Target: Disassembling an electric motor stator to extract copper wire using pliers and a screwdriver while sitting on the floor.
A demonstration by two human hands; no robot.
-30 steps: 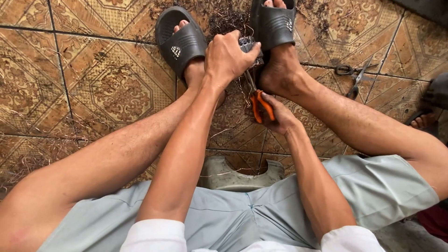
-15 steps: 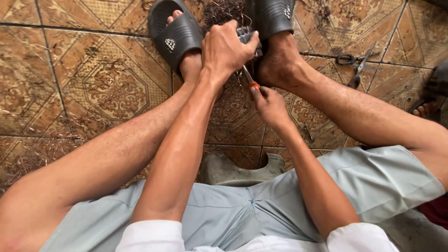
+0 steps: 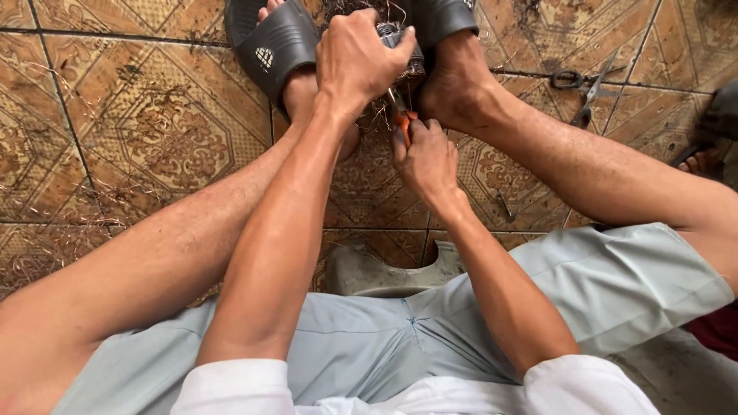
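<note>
My left hand (image 3: 357, 58) is shut on a round metal part wound with copper wire (image 3: 400, 46), held between my two feet in black slippers (image 3: 277, 46). My right hand (image 3: 424, 157) is just below it, shut on pliers with orange handles (image 3: 403, 123). The pliers' nose points up into the wire bundle, and its tip is hidden behind the wire. Both my bare legs stretch out to either side of my arms.
Loose copper wire strands (image 3: 100, 200) lie over the patterned brown floor tiles at the left. Scissors (image 3: 588, 88) lie on the tiles at the upper right. A small metal piece (image 3: 503, 206) lies near my right leg. Another person's foot (image 3: 703, 157) shows at the right edge.
My right hand has moved up with the orange pliers from below the feet to the wire bundle. My left hand has stayed on the wound part.
</note>
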